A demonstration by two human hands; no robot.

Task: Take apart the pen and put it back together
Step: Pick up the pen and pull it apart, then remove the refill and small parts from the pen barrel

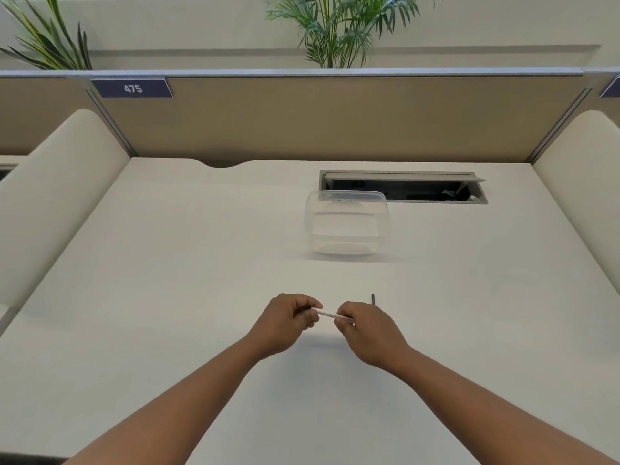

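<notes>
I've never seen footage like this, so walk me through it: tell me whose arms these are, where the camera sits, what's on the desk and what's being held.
There is no machine here. One camera worn on a person's head looks forward and down, so the two bare arms are the wearer's own. The left hand and right hand each pinch one end of a thin white pen just above a white desk. A small dark piece, too small to identify, is on the desk beside the right hand. Farther back sits a clear plastic container, in front of an open cable hatch.
</notes>
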